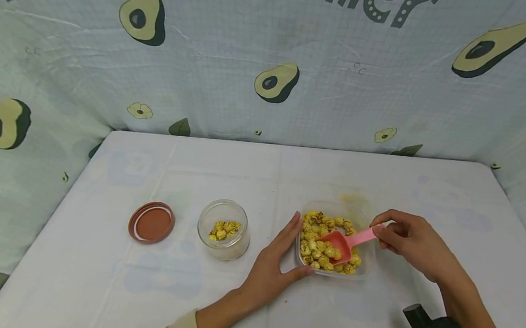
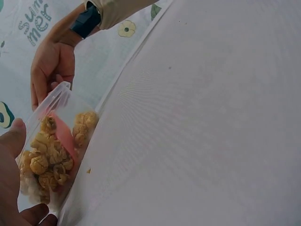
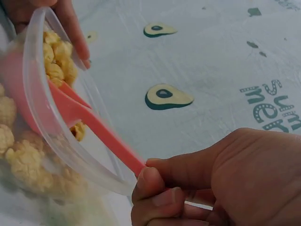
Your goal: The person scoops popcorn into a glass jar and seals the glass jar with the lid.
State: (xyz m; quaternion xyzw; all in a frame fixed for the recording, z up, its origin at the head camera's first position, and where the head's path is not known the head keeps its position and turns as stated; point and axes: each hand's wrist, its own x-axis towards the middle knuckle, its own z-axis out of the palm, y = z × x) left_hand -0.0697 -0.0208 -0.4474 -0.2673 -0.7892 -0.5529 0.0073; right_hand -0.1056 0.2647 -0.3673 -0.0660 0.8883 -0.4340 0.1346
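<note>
My right hand [image 1: 409, 244] pinches the handle end of a pink scoop [image 1: 339, 245], whose bowl sits among yellow popcorn [image 1: 315, 237]. The popcorn lies in a clear plastic container [image 1: 367, 264]. Along the container's left side my left hand [image 1: 271, 273] rests, thumb at the near edge and fingers stretched along the wall. In the right wrist view the handle of the scoop [image 3: 110, 136] crosses over the container's rim [image 3: 37, 84], gripped between thumb and fingers. The left wrist view shows the scoop's bowl [image 2: 65, 134] through the clear wall, with popcorn around it.
Left of the container stands an open glass jar [image 1: 221, 252] with some popcorn [image 1: 224, 230] inside. Further left lies a reddish-brown lid [image 1: 152, 223]. A white cloth [image 1: 174, 293] covers the table, and an avocado-print curtain [image 1: 218, 33] hangs behind it.
</note>
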